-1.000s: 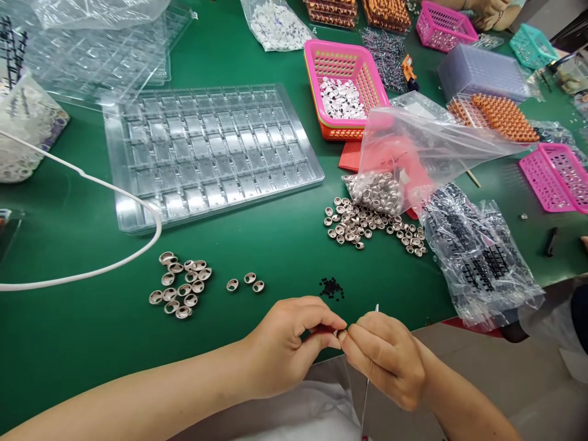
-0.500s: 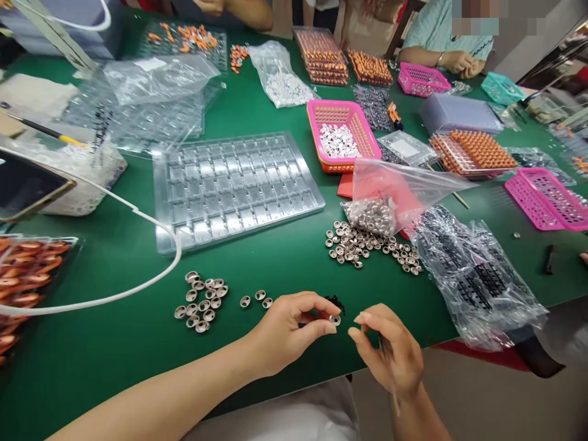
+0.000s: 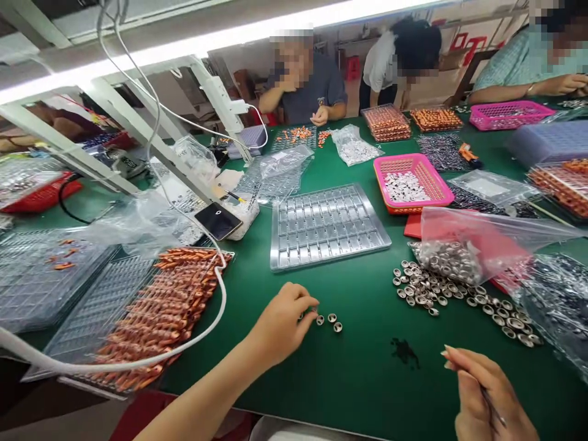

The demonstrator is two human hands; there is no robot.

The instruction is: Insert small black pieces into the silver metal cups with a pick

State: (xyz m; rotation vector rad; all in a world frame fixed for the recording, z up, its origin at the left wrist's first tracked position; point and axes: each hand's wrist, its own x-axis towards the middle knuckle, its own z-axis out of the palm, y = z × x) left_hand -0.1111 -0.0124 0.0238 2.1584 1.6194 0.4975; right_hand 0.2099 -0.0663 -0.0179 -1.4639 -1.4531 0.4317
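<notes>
My left hand (image 3: 287, 321) is closed at the fingertips over the green table, beside a few silver rings (image 3: 332, 318); a ring shows partly under its fingers, and whether it is pinched is unclear. Over the table at the lower right, my right hand (image 3: 482, 386) has thumb and forefinger together, with a thin metal tool (image 3: 492, 405) lying across the palm. Small black parts (image 3: 404, 352) lie between the hands. A larger pile of silver rings (image 3: 420, 288) spreads beside a clear bag of rings (image 3: 452, 260).
A clear compartment tray (image 3: 328, 226) lies ahead, with a pink basket (image 3: 413, 184) of white pieces behind its right side. A white cable (image 3: 220, 306) loops at left near trays of orange parts (image 3: 160, 312). People sit across the table.
The view has swung left and up. My left hand has moved from near the black parts to the few loose rings. My right hand is now farther from it.
</notes>
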